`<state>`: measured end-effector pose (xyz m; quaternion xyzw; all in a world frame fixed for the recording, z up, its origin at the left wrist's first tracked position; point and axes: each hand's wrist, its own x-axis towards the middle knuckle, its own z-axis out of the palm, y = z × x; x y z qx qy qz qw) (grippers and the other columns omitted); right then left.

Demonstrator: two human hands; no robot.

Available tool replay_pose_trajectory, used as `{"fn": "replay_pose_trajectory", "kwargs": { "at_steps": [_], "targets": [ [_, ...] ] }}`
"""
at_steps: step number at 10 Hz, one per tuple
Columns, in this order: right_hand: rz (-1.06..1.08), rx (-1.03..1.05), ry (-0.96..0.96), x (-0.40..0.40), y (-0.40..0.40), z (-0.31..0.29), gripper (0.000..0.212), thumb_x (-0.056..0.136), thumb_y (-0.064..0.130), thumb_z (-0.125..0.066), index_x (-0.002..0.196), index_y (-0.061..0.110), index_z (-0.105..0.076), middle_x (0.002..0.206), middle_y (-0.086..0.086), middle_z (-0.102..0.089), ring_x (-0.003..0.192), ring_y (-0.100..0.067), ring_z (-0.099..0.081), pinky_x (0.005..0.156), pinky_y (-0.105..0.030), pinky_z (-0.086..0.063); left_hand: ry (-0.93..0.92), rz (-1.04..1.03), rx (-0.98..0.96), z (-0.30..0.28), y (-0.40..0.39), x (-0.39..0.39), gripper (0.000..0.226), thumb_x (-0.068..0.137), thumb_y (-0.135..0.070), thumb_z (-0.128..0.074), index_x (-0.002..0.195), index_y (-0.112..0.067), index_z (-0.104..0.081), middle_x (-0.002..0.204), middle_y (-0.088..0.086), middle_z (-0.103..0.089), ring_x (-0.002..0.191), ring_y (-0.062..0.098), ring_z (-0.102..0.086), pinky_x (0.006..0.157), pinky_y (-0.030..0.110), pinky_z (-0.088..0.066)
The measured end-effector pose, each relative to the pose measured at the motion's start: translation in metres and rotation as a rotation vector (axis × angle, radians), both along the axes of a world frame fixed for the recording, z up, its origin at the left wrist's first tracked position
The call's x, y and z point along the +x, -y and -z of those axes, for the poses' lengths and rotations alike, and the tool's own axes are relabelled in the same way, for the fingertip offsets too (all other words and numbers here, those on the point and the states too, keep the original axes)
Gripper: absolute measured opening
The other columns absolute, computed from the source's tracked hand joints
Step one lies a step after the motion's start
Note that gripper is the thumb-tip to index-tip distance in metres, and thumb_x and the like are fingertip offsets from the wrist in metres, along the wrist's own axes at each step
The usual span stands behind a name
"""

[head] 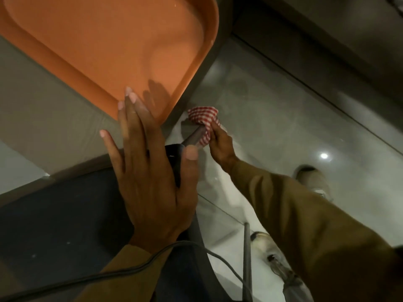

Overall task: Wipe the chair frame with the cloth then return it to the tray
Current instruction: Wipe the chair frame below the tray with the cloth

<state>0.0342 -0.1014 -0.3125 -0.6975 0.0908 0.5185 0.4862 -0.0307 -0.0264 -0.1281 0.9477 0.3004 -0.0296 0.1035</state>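
Head view looks steeply down over a grey tabletop [43, 110] and the pale, glossy floor [283, 105] beside it. On the far left part of the tabletop lies a large orange tray [98, 40], bare inside, with its rounded near corner reaching almost to the tabletop's edge. Below it, at the near left, sits the dark seat of the chair [54, 225], pushed close against the tabletop.

Both arms wear brown sleeves; the right sleeve [316, 236] stretches from the near right corner towards the middle. The left hand [150, 171] lies flat with fingers spread, the palm over the dark edge of the chair and the fingertips reaching onto the tabletop, just touching the near rim of the tray. It grips nothing that can be seen.

The right hand [220, 142] reaches down past the tabletop's edge and pinches a red-and-white checked cloth [204, 123]. The cloth is bunched around the far end of a grey tubular part of the chair frame [193, 136], which slants out from under the left hand towards the floor. The cloth is well clear of the tray, lower than the tabletop and just to the right of its edge.

A dark cable [109, 271] runs across the near left sleeve. A thin grey rod [247, 258] stands near the bottom centre. Two light shoes [314, 179] show on the floor at right, blurred.
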Motion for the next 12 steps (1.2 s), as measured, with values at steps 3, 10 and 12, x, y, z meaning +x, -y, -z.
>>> {"fn": "replay_pose_trajectory", "kwargs": {
  "at_steps": [3, 10, 12],
  "targets": [
    [-0.031, 0.124, 0.2, -0.012, 0.02, -0.09, 0.033, 0.112, 0.012, -0.046, 0.135, 0.01, -0.069, 0.128, -0.007, -0.076, 0.119, -0.02, -0.071, 0.098, -0.021, -0.054, -0.042, 0.004, 0.008, -0.002, -0.001, 0.002, 0.091, 0.11, -0.065, -0.008, 0.174, 0.0, -0.011, 0.185, 0.015, -0.008, 0.174, 0.029, -0.005, 0.14, 0.061, -0.004],
    [0.203, 0.048, -0.051, -0.01, 0.0, -0.053, 0.041, 0.114, 0.021, -0.042, 0.152, 0.016, -0.057, 0.152, -0.009, -0.063, 0.143, -0.024, -0.057, 0.125, -0.044, -0.044, -0.037, -0.007, -0.046, -0.006, 0.003, 0.003, 0.088, 0.112, -0.063, -0.004, 0.174, 0.0, -0.011, 0.185, 0.014, -0.01, 0.174, 0.027, -0.009, 0.14, 0.061, -0.008],
    [0.27, 0.347, 0.001, -0.042, 0.019, -0.122, 0.034, 0.112, 0.025, -0.046, 0.135, 0.035, -0.068, 0.133, -0.004, -0.074, 0.127, -0.024, -0.07, 0.111, -0.05, -0.057, -0.076, 0.029, 0.012, -0.005, 0.001, 0.005, 0.086, 0.113, -0.061, -0.008, 0.174, -0.001, -0.011, 0.185, 0.013, -0.009, 0.174, 0.026, -0.009, 0.142, 0.055, -0.004]
  ]
}}
